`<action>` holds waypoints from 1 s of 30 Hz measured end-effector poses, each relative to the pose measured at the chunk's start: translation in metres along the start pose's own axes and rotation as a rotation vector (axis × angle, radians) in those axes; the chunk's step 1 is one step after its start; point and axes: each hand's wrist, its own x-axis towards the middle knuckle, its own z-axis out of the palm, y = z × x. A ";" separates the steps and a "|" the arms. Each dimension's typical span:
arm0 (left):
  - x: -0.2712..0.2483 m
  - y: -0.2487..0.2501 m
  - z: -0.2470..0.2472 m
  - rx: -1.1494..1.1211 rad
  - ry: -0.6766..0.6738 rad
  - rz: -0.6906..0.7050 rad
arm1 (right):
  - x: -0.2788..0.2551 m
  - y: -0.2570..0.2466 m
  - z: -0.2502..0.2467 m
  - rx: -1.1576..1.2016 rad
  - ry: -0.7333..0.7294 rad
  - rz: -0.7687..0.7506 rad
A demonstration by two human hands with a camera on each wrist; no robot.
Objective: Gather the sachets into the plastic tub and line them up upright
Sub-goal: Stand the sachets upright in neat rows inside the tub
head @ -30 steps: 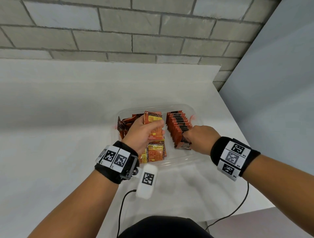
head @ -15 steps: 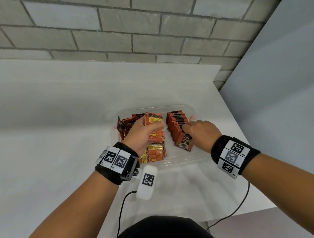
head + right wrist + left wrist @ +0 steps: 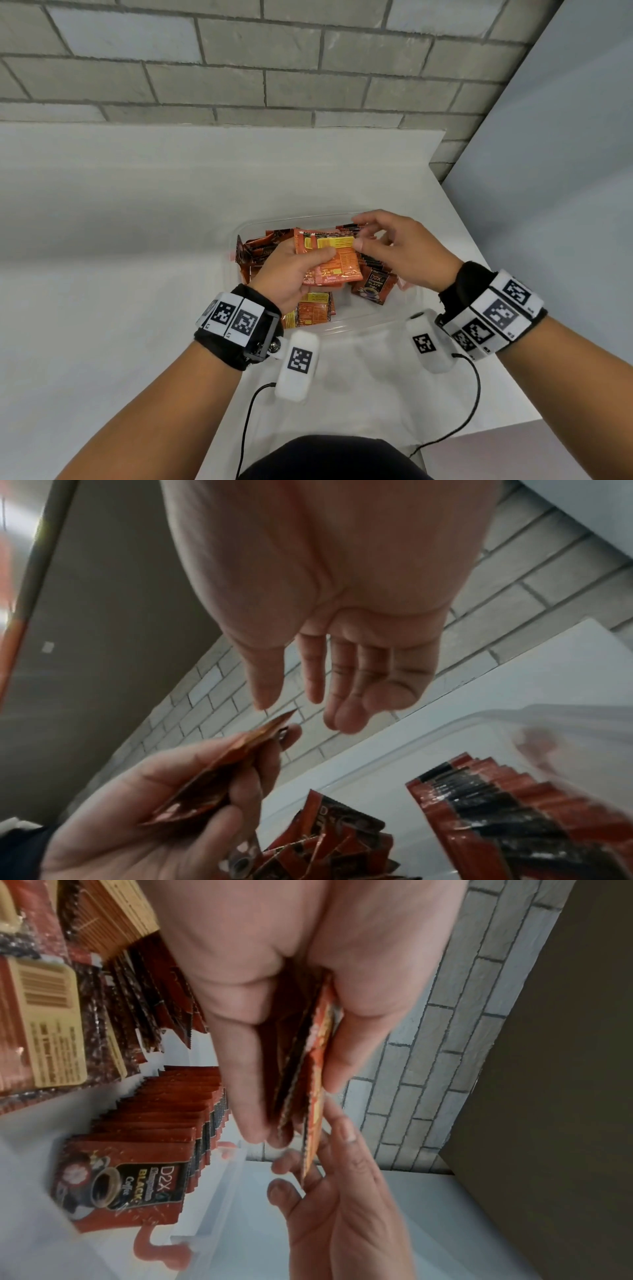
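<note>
My left hand (image 3: 308, 263) grips a small stack of orange sachets (image 3: 337, 262) above the clear plastic tub (image 3: 294, 220). The right hand (image 3: 368, 233) hovers at the stack's upper right corner, thumb and fingers spread on either side of the front sachet (image 3: 274, 723) with a gap showing. A row of upright red-and-black sachets (image 3: 164, 1110) fills the tub's right side; its front sachet (image 3: 373, 284) leans toward me. Loose sachets (image 3: 260, 250) lie piled at the tub's left, and others lie flat (image 3: 313, 308) near its front wall.
The tub sits near the right end of a white table (image 3: 120, 240), close to its right edge. A grey brick wall (image 3: 239, 68) stands behind and a grey panel (image 3: 565, 171) to the right. A red latch (image 3: 157, 1256) hangs off the tub's rim. Cables trail from both wristbands.
My right hand has left the upright row and moved up and left to the stack. The left hand has lifted the stack slightly.
</note>
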 end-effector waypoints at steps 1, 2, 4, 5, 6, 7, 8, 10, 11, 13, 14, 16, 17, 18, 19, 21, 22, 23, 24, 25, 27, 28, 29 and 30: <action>-0.001 0.000 0.001 0.009 -0.014 0.010 | 0.000 -0.002 0.002 0.003 -0.028 -0.008; -0.002 -0.001 0.002 0.018 -0.028 0.021 | 0.000 -0.003 0.003 0.011 -0.049 -0.019; -0.003 -0.001 0.003 0.032 -0.048 0.040 | 0.000 -0.003 0.005 0.048 -0.059 -0.038; -0.004 -0.001 0.003 0.033 -0.051 0.043 | 0.000 -0.003 0.005 0.064 -0.039 -0.044; -0.005 -0.001 0.002 0.030 -0.043 0.042 | -0.001 -0.004 0.004 0.072 -0.001 -0.053; -0.004 -0.001 0.001 0.016 -0.025 0.037 | -0.001 -0.004 0.003 0.074 0.058 -0.065; -0.004 -0.001 0.000 -0.008 0.002 0.033 | -0.002 -0.003 0.002 0.073 0.134 -0.081; -0.003 -0.001 -0.002 -0.088 0.047 0.030 | -0.005 -0.003 0.003 0.053 0.273 -0.146; -0.003 -0.001 -0.004 -0.130 0.052 0.024 | -0.007 -0.004 0.005 0.010 0.303 -0.197; -0.004 0.002 -0.003 -0.196 0.024 0.017 | -0.010 -0.005 0.012 -0.106 0.270 -0.285; -0.005 0.004 -0.002 -0.211 0.006 0.023 | -0.011 -0.005 0.016 -0.156 0.219 -0.314; -0.005 0.006 -0.002 -0.198 0.009 0.050 | -0.011 -0.003 0.020 -0.233 0.095 -0.310; -0.004 0.007 -0.002 -0.169 0.034 0.071 | -0.010 -0.002 0.020 -0.250 0.045 -0.293; -0.004 0.006 -0.004 -0.136 0.061 0.088 | -0.010 -0.001 0.019 -0.247 0.017 -0.288; -0.003 0.006 -0.005 -0.116 0.077 0.095 | -0.009 -0.001 0.018 -0.225 0.020 -0.297; -0.002 0.007 -0.006 -0.096 0.092 0.096 | -0.008 -0.001 0.016 -0.153 0.110 -0.299; -0.002 0.007 -0.006 -0.084 0.088 0.100 | -0.007 -0.001 0.014 -0.127 0.168 -0.282; -0.003 0.007 -0.005 -0.066 0.073 0.106 | -0.005 -0.001 0.012 -0.120 0.210 -0.255; -0.003 0.007 -0.004 -0.042 0.056 0.110 | -0.004 -0.001 0.010 -0.132 0.224 -0.226; -0.003 0.008 -0.003 -0.007 0.037 0.110 | -0.003 -0.001 0.009 -0.152 0.207 -0.196; -0.003 0.009 0.002 0.075 0.003 0.104 | 0.000 -0.001 0.004 -0.168 0.123 -0.153; -0.002 0.008 0.004 0.117 -0.010 0.108 | 0.002 -0.001 0.002 -0.163 0.074 -0.136; -0.001 0.007 0.006 0.159 -0.016 0.119 | 0.002 -0.002 -0.001 -0.159 0.031 -0.121; 0.001 0.006 0.008 0.191 -0.009 0.134 | 0.002 -0.002 -0.004 -0.161 0.000 -0.107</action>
